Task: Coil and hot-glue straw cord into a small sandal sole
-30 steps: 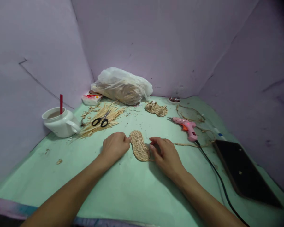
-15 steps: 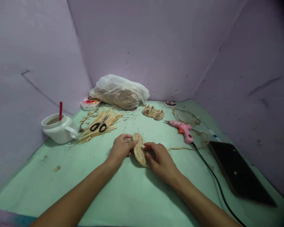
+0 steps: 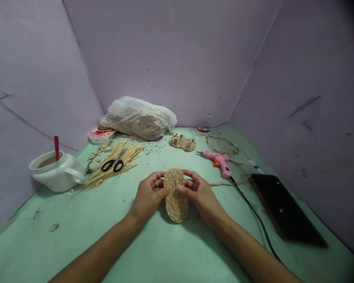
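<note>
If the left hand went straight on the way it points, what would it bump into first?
The woven piece, which the left hand is holding; just past that, probably the right hand, though depth is unclear.

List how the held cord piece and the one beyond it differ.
The left hand and right hand grip the held piece; the far piece lies on the table. The held piece points away, the far piece mostly sideways. The held piece shows a plain face; the far piece bears raised bits. Both are straw-coloured.
</note>
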`<state>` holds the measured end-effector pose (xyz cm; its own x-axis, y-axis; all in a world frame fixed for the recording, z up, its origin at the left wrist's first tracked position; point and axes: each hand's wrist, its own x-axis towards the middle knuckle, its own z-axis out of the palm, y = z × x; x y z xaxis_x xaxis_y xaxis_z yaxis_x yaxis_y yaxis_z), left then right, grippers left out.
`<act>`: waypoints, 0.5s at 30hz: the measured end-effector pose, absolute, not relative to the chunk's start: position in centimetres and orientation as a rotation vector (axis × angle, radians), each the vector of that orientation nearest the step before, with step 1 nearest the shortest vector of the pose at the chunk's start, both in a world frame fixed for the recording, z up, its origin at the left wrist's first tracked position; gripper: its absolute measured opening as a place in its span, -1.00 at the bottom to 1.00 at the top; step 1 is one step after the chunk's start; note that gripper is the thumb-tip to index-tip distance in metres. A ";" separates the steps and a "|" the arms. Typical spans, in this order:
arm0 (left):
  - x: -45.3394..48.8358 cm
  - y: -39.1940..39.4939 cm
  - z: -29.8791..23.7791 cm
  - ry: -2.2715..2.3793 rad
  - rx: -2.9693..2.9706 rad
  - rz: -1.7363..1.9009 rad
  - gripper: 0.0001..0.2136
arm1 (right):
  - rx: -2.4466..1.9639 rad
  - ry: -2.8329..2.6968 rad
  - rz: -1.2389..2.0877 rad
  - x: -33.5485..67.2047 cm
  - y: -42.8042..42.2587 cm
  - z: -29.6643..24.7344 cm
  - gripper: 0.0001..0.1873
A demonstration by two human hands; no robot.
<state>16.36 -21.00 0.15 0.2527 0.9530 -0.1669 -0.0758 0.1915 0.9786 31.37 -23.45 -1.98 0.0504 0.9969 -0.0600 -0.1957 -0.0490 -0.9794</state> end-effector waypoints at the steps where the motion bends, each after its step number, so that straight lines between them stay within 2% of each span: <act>1: 16.4 -21.1 0.2 1.010 1.126 0.938 -0.55 | -1.101 -0.929 1.335 31.3 -23.5 -1.8 -0.38; 6: 16.3 -21.3 0.1 0.975 1.217 0.813 -0.72 | -1.121 -0.826 1.248 31.3 -23.8 -1.4 -0.48; 12: 16.3 -21.3 -0.8 1.039 1.277 0.737 -0.75 | -1.044 -0.811 1.297 31.2 -23.9 -1.6 -0.45; 15: 16.4 -21.4 -0.8 1.038 1.279 0.723 -0.76 | -1.028 -0.818 1.298 31.2 -23.9 -1.7 -0.50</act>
<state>16.40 -21.36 -0.79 0.3933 0.8948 -0.2114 0.1115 0.1819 0.9770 31.21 -23.88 -1.75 0.1215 0.9900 -0.0720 -0.3624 -0.0233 -0.9317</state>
